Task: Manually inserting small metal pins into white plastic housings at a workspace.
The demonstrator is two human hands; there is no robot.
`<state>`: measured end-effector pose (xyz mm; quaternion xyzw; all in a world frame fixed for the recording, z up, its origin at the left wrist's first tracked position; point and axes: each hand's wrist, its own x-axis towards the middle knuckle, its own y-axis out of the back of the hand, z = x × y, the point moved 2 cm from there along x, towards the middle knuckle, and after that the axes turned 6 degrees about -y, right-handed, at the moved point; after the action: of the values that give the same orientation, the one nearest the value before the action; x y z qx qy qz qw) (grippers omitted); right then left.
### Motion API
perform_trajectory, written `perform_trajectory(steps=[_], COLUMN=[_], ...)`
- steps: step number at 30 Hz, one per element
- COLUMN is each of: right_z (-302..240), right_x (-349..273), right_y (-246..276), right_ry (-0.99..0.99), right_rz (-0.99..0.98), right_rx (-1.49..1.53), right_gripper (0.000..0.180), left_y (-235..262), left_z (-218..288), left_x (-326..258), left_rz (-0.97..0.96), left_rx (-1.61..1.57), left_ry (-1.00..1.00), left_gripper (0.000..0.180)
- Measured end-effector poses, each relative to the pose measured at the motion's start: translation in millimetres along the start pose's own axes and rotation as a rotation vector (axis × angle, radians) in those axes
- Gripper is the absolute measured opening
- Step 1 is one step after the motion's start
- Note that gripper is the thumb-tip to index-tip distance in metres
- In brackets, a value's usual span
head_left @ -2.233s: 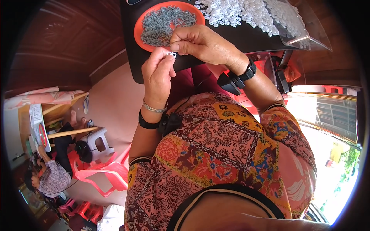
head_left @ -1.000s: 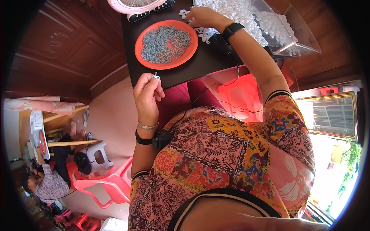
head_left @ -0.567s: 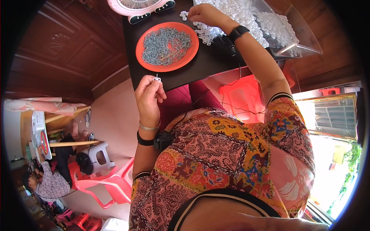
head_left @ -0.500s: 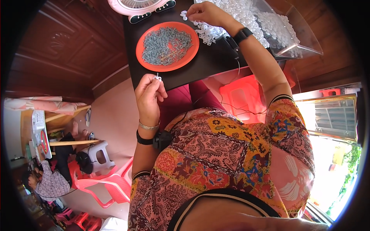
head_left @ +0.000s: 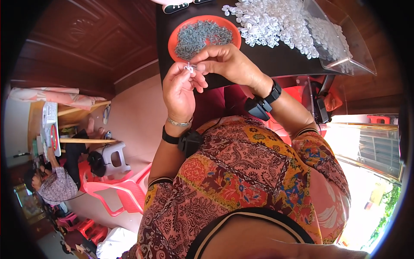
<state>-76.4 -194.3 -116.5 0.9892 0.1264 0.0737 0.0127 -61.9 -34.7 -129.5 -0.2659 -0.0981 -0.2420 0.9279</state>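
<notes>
hands meet above the near edge of the black table (head_left: 280, 64). left hand (head_left: 179, 93) pinches a small white part (head_left: 188, 67) at its fingertips; right hand (head_left: 226, 62) grips the same part from the other side. orange dish (head_left: 174, 41) of grey pieces lies just behind; white pieces (head_left: 276, 21) heaped to its right.

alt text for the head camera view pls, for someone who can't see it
Seen from above, a person's left hand and right hand meet on a small white piece, just below an orange dish of grey metal parts on a black table. A heap of white plastic pieces lies beside it.
</notes>
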Motion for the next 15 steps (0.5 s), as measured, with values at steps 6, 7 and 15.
perform_trajectory(steps=[6, 7, 15], right_z=[2.8, 2.8, 5.1], right_x=[-3.6, -4.8, -5.7], right_y=[-8.9, -8.6, -3.7], right_ry=[-0.018, -0.019, -0.108], right_rz=[0.025, 0.026, 0.026], right_rx=[0.080, 0.080, 0.190], right_gripper=[0.019, 0.019, 0.018], left_y=[5.9, 5.4, 8.0], left_z=[0.3, 0.4, 6.3], left_x=[-1.7, -2.6, -7.4], left_rz=[-0.001, 0.003, 0.012], left_rx=[-0.071, -0.083, -0.019], left_ry=[0.011, 0.010, 0.033], left_gripper=[0.017, 0.017, 0.017])
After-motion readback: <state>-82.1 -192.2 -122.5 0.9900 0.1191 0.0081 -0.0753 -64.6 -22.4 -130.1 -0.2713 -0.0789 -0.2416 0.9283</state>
